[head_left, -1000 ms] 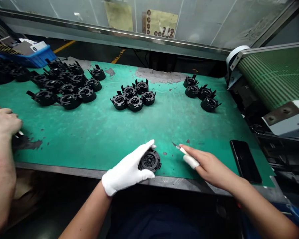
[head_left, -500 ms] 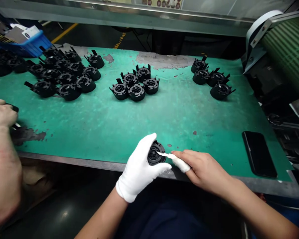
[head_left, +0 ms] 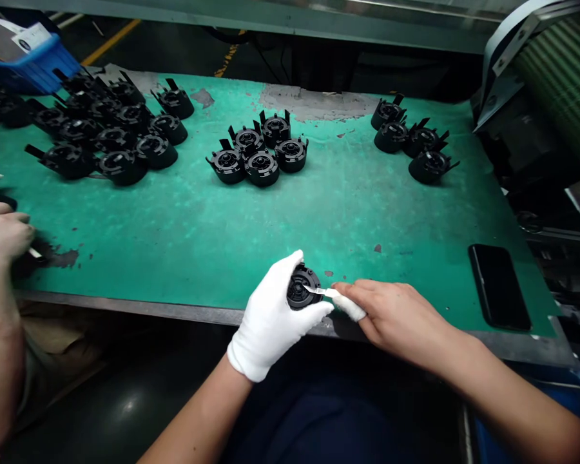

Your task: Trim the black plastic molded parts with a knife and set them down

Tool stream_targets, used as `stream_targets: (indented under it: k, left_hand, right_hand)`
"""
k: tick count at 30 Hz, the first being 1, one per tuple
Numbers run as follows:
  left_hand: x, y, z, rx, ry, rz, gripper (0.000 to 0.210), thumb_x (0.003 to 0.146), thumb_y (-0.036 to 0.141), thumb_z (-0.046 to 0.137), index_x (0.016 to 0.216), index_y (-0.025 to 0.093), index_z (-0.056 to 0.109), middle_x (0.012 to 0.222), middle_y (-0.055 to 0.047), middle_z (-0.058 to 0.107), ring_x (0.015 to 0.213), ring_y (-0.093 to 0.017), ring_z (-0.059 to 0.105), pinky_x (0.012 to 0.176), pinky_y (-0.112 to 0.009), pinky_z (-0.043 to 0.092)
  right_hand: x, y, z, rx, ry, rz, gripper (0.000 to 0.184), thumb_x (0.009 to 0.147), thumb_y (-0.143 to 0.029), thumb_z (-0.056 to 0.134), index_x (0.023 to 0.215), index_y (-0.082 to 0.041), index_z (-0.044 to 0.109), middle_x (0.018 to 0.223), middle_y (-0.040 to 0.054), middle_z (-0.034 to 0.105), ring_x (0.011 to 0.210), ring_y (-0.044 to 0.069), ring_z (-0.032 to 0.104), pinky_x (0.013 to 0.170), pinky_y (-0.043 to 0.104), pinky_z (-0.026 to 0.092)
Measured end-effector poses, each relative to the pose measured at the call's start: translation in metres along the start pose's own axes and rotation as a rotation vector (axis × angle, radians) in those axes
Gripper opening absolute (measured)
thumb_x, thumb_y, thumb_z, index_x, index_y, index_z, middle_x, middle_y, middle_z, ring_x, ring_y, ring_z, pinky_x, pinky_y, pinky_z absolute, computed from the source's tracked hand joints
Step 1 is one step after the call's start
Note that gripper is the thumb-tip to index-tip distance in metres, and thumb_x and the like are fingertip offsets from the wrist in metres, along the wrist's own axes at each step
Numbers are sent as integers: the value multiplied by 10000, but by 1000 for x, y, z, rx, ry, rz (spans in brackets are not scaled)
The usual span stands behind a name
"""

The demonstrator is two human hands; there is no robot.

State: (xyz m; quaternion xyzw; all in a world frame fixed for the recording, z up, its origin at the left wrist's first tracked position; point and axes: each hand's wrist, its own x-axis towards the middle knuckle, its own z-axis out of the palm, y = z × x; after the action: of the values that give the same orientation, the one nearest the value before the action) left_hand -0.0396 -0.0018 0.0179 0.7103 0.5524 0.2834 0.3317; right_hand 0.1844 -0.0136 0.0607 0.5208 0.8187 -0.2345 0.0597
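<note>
My left hand, in a white glove, is closed around a round black plastic part at the front edge of the table. Its ringed face is turned up between my thumb and fingers. A small knife with a slim pointed blade is pinched in my right hand, the thumb wrapped in white. The blade tip lies over the middle of the part's face; whether it touches cannot be made out. Beyond my hands stands a cluster of similar black parts with upright tabs.
More black parts stand in a large group at left and a small group at right. A phone lies near the right edge. A co-worker's hand works at far left. A blue bin and a ribbed green roller flank the table.
The view has shifted slightly, so the table and parts sit a little higher in the picture. My hands keep nearly the same hold, with the blade over the part's face.
</note>
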Motion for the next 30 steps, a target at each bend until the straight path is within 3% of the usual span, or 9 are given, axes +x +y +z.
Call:
stream_targets:
  k: [13, 19, 22, 25, 27, 30]
  left_hand:
    - [-3, 0, 9, 43, 91, 14, 738, 798, 462, 777, 1417, 230, 449, 1408, -96, 590, 1314, -293, 580, 1144, -453, 475]
    - [4, -6, 4, 34, 36, 61, 788, 747, 497, 814, 1403, 219, 475, 1400, -102, 604, 1294, -290, 597, 1142, -453, 476]
    - [21, -9, -14, 46, -197, 188, 841, 718, 541, 833, 1423, 250, 479, 1424, -85, 598, 1314, -295, 584, 1157, -450, 458]
    - [34, -12, -38, 75, -403, 310, 928, 692, 582, 843, 1472, 281, 441, 1541, -81, 491, 1454, -323, 432, 1217, -478, 375]
    - [33, -11, -47, 62, -381, 337, 1004, 694, 597, 837, 1522, 283, 365, 1633, -95, 345, 1531, -343, 280, 1252, -519, 298]
    - [15, -8, -40, -15, -219, 255, 1133, 657, 605, 859, 1562, 278, 260, 1675, -128, 221, 1549, -372, 212, 1256, -567, 262]
  right_hand:
    - [-11, -31, 18, -34, 89, 256, 549, 940, -170, 414, 1478, -203, 521, 1094, 116, 731, 841, 300, 728, 637, 388, 546]
    - [-13, -5, 16, 233, 222, 87, 451, 960, -193, 449, 1391, -241, 572, 1325, 72, 688, 1139, 255, 674, 933, 385, 539]
    - [-11, 9, 10, 295, 157, 27, 372, 963, -217, 489, 1316, -256, 599, 1277, 50, 715, 1087, 242, 696, 894, 367, 552]
    - [-11, 17, 11, 310, 118, -59, 380, 977, -195, 468, 1326, -275, 594, 1304, 37, 705, 1120, 229, 687, 907, 355, 549]
    - [-10, 19, 13, 308, 135, -97, 406, 994, -199, 448, 1371, -283, 574, 1340, 39, 687, 1166, 224, 668, 940, 354, 539]
    - [-6, 17, 16, 310, 128, -93, 391, 998, -201, 435, 1340, -285, 605, 1263, 38, 724, 1078, 220, 701, 874, 345, 551]
